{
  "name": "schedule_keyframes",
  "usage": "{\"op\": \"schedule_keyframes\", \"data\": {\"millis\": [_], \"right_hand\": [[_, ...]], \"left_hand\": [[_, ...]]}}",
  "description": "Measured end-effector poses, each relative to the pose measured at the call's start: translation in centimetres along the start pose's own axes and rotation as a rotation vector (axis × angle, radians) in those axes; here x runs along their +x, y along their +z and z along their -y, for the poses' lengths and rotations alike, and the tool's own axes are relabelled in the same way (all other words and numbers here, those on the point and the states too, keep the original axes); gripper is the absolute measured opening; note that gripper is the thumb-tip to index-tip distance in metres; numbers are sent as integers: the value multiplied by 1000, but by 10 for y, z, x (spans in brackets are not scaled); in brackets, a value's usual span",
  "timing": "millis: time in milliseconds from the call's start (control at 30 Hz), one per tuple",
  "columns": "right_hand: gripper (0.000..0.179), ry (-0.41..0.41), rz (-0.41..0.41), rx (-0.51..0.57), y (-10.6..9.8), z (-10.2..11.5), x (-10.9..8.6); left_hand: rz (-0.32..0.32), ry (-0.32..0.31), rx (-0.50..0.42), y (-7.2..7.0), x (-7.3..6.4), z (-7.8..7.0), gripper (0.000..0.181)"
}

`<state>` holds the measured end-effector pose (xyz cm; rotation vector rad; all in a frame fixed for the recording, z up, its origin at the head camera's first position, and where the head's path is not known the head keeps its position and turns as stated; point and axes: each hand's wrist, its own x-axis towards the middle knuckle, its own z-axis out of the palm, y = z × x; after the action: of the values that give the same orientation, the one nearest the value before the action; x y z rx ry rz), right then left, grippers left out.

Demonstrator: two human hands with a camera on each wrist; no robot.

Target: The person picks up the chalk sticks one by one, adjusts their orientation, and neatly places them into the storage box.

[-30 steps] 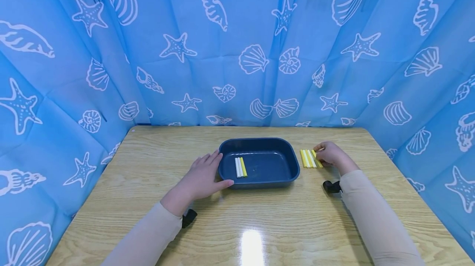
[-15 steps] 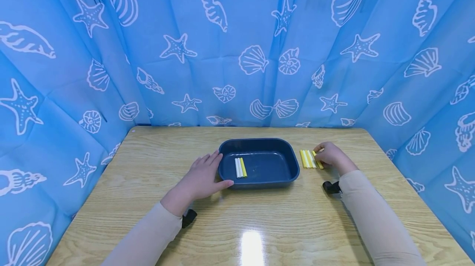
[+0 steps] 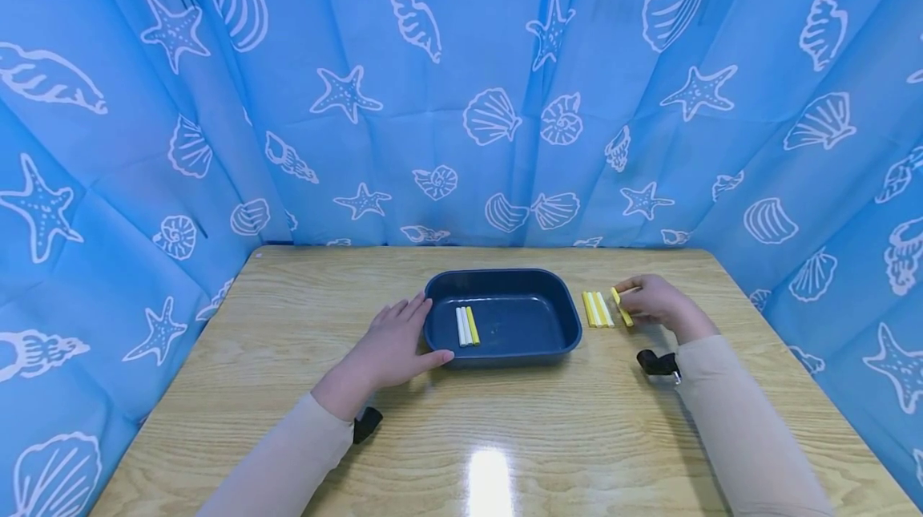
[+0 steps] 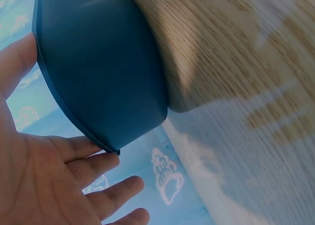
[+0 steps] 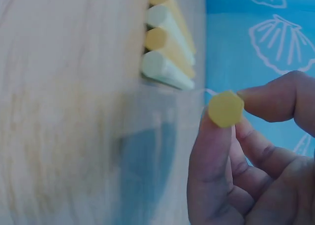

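Note:
My right hand [image 3: 654, 303] pinches a yellow chalk stick [image 5: 226, 109] between thumb and finger; its hexagonal end faces the camera in the right wrist view. To its left, several chalk sticks [image 3: 598, 309], yellow alternating with white, lie side by side on the table. A dark blue plastic basin [image 3: 534, 356] stands mid-table. Inside it, toward the left, rest two white chalk sticks [image 3: 463, 326] and one yellow chalk stick [image 3: 473, 325]. My left hand [image 3: 389, 345] touches the basin's left rim with thumb and fingertips, its fingers spread and fairly straight.
The wooden table [image 3: 288, 276] ends at the back against a blue curtain [image 3: 447, 60] with white shells and starfish. Small black wrist devices sit under both sleeves.
The yellow chalk stick at the right end of the row has moved right and away from the others in my right hand. My left hand and the basin stay put.

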<state>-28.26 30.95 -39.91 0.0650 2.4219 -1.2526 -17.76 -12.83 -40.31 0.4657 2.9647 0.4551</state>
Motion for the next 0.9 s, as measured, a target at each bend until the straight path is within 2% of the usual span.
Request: {"op": "schedule_keyframes", "data": {"millis": [233,433,900], "right_hand": [[54,-45,32,36,-5,7,-7],[55,-85,92,88,-9,12,-10],[57,-104,133,242,-6,41,-24]], "left_hand": [[-3,-1,1,0,0,0,97],[-5,-4,6,1,0,0,97],[1,5,2,0,0,1,97]]}}
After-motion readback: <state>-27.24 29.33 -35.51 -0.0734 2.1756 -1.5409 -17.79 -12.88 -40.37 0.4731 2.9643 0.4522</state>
